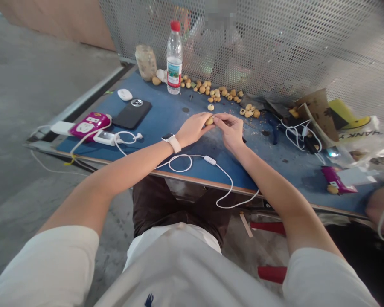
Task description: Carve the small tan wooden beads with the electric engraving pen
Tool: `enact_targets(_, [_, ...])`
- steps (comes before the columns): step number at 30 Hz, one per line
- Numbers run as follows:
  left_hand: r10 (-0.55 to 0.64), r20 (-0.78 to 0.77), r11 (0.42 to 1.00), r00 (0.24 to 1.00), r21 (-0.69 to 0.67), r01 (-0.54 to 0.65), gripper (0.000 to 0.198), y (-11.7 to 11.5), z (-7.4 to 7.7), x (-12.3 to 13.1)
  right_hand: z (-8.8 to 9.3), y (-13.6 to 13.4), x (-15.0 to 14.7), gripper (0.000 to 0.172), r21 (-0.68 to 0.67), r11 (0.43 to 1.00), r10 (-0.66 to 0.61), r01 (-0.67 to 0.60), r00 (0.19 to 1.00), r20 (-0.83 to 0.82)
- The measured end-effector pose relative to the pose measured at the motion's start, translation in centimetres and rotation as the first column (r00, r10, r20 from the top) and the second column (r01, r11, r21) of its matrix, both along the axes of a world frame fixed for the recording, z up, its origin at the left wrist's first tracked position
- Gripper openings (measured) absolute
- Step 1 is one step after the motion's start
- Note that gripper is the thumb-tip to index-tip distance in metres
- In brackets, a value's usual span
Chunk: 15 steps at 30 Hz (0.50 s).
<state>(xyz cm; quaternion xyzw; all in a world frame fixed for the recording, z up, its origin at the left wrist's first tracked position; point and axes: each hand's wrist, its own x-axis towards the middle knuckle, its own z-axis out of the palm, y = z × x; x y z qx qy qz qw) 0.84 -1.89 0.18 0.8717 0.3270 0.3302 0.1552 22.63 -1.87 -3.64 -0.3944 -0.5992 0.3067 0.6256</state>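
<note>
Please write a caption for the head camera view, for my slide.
Left hand and right hand hold a small round tan bead over a blue workbench.

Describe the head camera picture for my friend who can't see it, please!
The left hand and right hand pinch a small round tan bead above a blue workbench top. More tan beads lie scattered behind them, near a clear plastic water bottle with a red cap, before a grey perforated metal screen.
</note>
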Motion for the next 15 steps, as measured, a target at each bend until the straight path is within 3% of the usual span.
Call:
enact_targets(5, [0.000, -0.016, 1.000, 1.000, 0.028, 0.000, 0.043, -0.1, -0.4, 0.1, 0.7, -0.5, -0.1, 0.066, -0.001, 0.999, -0.032, 0.032, 0.999, 0.026])
enact_targets(8, [-0.031, 0.000, 0.999, 1.000, 0.018, 0.031, 0.044, 0.1, -0.5, 0.0, 1.2, -0.8, 0.2, 0.065, -0.002, 1.000, 0.018, -0.018, 0.999, 0.048])
enact_targets(15, [-0.165, 0.122, 0.982, 0.979, -0.071, 0.175, 0.045, 1.7, -1.1, -0.6, 2.2, -1.0, 0.6, 0.065, 0.017, 0.996, 0.090, -0.091, 0.995, 0.044])
